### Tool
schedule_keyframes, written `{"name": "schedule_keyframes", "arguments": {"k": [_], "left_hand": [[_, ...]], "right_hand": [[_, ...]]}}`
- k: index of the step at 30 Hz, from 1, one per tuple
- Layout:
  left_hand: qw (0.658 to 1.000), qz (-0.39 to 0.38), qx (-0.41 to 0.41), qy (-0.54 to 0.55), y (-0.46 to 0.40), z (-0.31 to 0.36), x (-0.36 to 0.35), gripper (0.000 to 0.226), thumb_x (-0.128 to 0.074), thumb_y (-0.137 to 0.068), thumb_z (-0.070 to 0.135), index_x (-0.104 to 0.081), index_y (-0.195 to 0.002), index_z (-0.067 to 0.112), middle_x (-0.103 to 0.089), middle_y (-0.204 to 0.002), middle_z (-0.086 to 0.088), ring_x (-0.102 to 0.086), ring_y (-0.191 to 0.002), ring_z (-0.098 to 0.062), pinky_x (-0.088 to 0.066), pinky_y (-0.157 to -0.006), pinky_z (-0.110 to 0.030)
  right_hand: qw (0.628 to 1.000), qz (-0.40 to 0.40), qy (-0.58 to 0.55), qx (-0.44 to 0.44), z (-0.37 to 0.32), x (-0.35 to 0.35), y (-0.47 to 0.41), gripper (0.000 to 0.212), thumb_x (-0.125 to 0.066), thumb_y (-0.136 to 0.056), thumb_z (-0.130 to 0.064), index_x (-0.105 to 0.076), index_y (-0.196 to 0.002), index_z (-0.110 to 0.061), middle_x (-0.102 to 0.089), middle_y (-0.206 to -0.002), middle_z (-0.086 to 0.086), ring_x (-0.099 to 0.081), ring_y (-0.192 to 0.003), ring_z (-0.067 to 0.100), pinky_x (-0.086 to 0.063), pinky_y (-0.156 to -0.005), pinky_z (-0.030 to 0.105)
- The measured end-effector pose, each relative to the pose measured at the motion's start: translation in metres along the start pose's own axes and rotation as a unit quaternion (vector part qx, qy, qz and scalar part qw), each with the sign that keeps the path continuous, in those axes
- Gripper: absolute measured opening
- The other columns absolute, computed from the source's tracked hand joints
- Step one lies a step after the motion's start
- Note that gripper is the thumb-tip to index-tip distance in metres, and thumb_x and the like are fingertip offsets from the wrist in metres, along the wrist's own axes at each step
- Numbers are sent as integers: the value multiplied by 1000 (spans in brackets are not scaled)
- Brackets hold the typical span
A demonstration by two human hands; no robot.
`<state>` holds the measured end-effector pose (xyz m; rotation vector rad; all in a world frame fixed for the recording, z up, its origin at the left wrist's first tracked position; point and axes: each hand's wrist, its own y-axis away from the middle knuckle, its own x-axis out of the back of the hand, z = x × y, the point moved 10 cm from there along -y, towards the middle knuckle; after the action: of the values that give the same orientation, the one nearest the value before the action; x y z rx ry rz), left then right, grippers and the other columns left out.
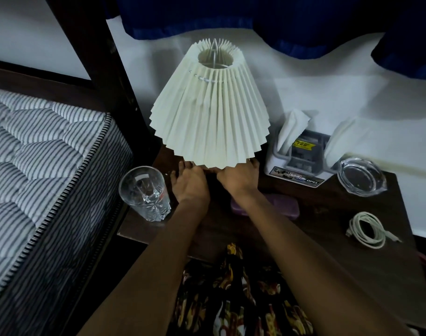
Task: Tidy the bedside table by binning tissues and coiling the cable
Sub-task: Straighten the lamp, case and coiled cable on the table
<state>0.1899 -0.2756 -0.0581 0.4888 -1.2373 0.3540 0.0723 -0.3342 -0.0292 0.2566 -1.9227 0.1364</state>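
Note:
A white cable (367,230) lies in a loose coil on the right part of the dark wooden bedside table (328,251). White tissues (293,127) stick up from a tissue box (301,157) at the back of the table. A second white tissue (345,139) stands at the box's right side. My left hand (190,183) and my right hand (238,177) reach side by side under the pleated white lamp shade (212,112). The shade hides their fingertips and the lamp base, so I cannot see what they touch.
A cut-glass tumbler (145,192) stands at the table's left edge, close to my left wrist. A glass ashtray (362,177) sits right of the tissue box. A purple case (279,207) lies under my right forearm. A striped mattress (37,154) is on the left.

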Motion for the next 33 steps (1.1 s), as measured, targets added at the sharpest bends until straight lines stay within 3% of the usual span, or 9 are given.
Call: {"name": "schedule_keyframes", "arguments": {"k": [9, 16, 19, 21, 26, 28, 30, 33], "left_hand": [[999, -24, 14, 37, 6, -1, 2, 39, -38, -95, 6, -48, -133, 9, -37, -148, -11, -31, -141, -24, -26, -115, -44], [991, -98, 3, 91, 28, 2, -7, 55, -44, -95, 13, -25, -146, 5, -19, -158, -13, -20, -146, -29, -28, -113, -46], [986, -114, -6, 122, 44, 7, -8, 73, -47, -92, 11, -5, -151, 6, -23, -156, -18, -25, -142, -34, -30, -109, -45], [980, -140, -14, 141, 56, 12, -11, 78, -48, -90, 11, 1, -152, 8, -28, -152, -21, -29, -140, -37, -31, -109, -44], [963, -181, -113, 166, 91, 41, -12, 74, -57, -90, 10, -17, -152, 19, -41, -147, -16, -40, -135, -31, -34, -107, -31], [955, -189, -157, 168, 101, 53, -14, 78, -63, -86, 9, -22, -151, 23, -41, -148, -12, -40, -135, -27, -31, -109, -27], [953, -185, -172, 165, 105, 59, -15, 80, -67, -84, 8, -25, -150, 25, -40, -148, -10, -39, -136, -25, -31, -112, -29], [959, -159, -172, 160, 105, 63, -12, 78, -69, -82, 8, -30, -148, 22, -42, -146, -10, -40, -135, -24, -31, -112, -28]], "right_hand": [[999, -39, 15, -6, 2, -11, 6, 41, -50, -93, -39, -61, -120, -11, -59, -125, 12, -46, -123, 29, -27, -106, 42], [982, -186, -37, 25, 11, -8, 8, 51, -56, -88, -45, -51, -131, -17, -49, -138, 10, -40, -131, 31, -31, -109, 48], [978, -182, -97, 44, 28, 12, 21, 52, -60, -88, -38, -47, -135, -19, -54, -136, 8, -51, -124, 28, -41, -101, 35], [977, -152, -142, 42, 52, 34, 38, 54, -63, -87, -34, -45, -137, -22, -56, -134, 7, -55, -121, 22, -39, -95, 25], [977, -134, -161, 47, 117, 52, 94, 71, -76, -76, -30, -43, -139, -19, -52, -138, 3, -46, -123, 8, -27, -99, 11], [974, -148, -165, 42, 132, 44, 109, 79, -79, -73, -23, -39, -141, -20, -46, -142, 2, -41, -126, 6, -27, -106, 14], [971, -141, -191, 35, 142, 38, 112, 80, -78, -73, -14, -38, -142, -22, -43, -146, 2, -38, -131, 8, -30, -114, 29], [973, -101, -206, 24, 150, 37, 109, 73, -72, -75, -3, -43, -139, -21, -47, -142, 4, -43, -132, 16, -35, -113, 39]]}}
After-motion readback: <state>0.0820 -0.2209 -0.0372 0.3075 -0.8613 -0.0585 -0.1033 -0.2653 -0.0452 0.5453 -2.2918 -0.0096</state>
